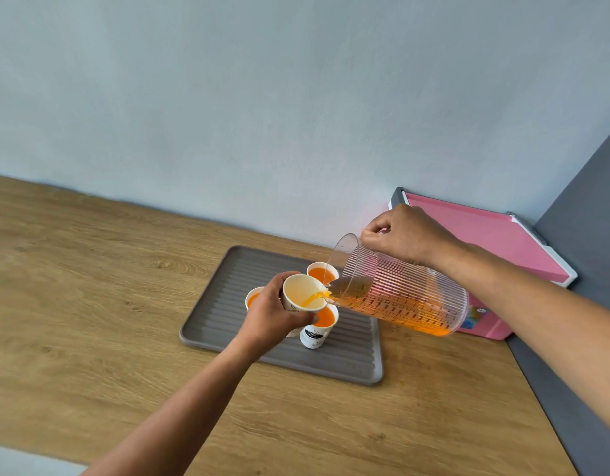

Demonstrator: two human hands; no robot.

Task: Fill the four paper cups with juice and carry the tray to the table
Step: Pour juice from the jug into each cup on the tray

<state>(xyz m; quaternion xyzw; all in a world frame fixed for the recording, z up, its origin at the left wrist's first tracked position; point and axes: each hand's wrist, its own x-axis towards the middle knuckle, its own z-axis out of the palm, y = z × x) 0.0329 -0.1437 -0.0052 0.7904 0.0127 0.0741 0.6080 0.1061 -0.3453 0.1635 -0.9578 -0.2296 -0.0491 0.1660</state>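
My left hand point(274, 312) grips a white paper cup point(302, 293) and holds it tilted above the grey ribbed tray point(235, 304). My right hand point(405, 235) holds the handle of a clear ribbed jug point(406, 297), tipped to the left. A thin stream of orange juice runs from its spout into the held cup. Three other paper cups stand on the tray with orange juice in them: one at the back point(321, 274), one at the left point(252, 298) partly hidden by my hand, and one at the front point(319, 329).
The tray lies on a wooden counter point(108, 286) against a pale blue wall. A pink box point(496, 242) with grey-white corners sits in the right corner behind the jug. A dark grey panel point(585, 235) borders the counter on the right.
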